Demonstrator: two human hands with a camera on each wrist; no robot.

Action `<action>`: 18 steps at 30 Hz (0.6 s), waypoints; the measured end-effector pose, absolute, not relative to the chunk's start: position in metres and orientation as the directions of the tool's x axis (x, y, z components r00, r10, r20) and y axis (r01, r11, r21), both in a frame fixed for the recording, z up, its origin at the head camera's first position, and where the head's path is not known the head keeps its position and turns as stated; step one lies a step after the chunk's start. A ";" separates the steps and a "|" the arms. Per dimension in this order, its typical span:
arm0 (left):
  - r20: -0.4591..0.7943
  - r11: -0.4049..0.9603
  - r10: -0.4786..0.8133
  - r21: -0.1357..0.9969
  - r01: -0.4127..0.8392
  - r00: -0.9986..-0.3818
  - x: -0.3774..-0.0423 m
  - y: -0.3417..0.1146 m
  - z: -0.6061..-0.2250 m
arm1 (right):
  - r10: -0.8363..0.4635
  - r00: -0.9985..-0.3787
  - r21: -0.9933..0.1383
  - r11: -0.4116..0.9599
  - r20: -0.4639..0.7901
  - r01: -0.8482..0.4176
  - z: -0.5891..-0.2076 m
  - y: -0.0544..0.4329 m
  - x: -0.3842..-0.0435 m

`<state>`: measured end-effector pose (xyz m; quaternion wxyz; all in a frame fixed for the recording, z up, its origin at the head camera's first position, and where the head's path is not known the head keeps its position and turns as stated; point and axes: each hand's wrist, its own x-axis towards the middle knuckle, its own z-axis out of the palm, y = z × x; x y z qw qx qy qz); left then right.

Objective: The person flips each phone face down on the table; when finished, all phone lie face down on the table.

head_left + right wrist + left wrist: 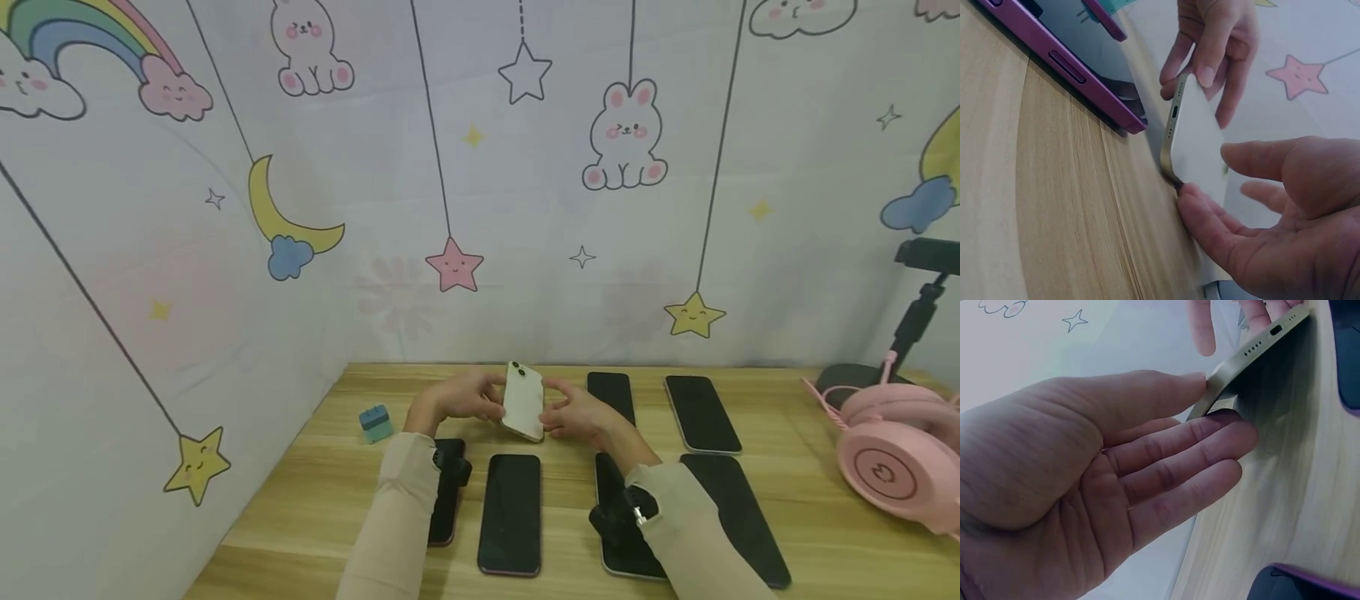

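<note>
A white smartphone [522,402] with two camera lenses is held tilted above the table, its back toward the head camera. My left hand [467,395] pinches its left edge, thumb on the back and fingertips at the screen side, as the left wrist view shows. From the opposite side my right hand [583,418] holds the right edge; its fingertips [1190,195] touch a bottom corner and the thumb lies by the back. The phone's charging port end [1275,330] faces the left wrist camera. Most of its screen is hidden.
Several dark-screened phones lie about, including one [510,515] in front and one [702,414] at right. A large dark slab [735,517] is partly under the right sleeve. A blue-green block [376,423] stands left; pink headphones [892,450] and a black stand [911,321] stand right.
</note>
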<state>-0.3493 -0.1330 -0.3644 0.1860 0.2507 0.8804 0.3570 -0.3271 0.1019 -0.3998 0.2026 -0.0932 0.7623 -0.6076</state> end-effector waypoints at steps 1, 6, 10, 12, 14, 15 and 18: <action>-0.150 0.624 0.573 0.718 0.309 -0.806 -0.350 -0.133 -0.365 | -0.388 -0.901 -0.963 0.248 -0.194 0.101 -0.400 0.102 -0.327; -0.159 0.628 0.579 0.713 0.313 -0.800 -0.349 -0.132 -0.365 | -0.388 -0.900 -0.961 0.259 -0.198 0.099 -0.400 0.102 -0.328; -0.170 0.640 0.579 0.701 0.315 -0.798 -0.349 -0.132 -0.363 | -0.383 -0.901 -0.956 0.273 -0.206 0.102 -0.398 0.102 -0.329; -0.170 0.645 0.576 0.695 0.317 -0.799 -0.349 -0.132 -0.362 | -0.377 -0.903 -0.955 0.278 -0.206 0.102 -0.397 0.102 -0.330; -0.176 0.653 0.571 0.690 0.314 -0.802 -0.349 -0.131 -0.362 | -0.378 -0.904 -0.956 0.278 -0.202 0.097 -0.397 0.102 -0.330; -0.182 0.659 0.567 0.686 0.310 -0.803 -0.349 -0.131 -0.363 | -0.381 -0.903 -0.956 0.278 -0.200 0.094 -0.397 0.102 -0.330; -0.208 0.664 0.561 0.691 0.285 -0.802 -0.348 -0.130 -0.366 | -0.386 -0.901 -0.956 0.279 -0.199 0.092 -0.399 0.103 -0.330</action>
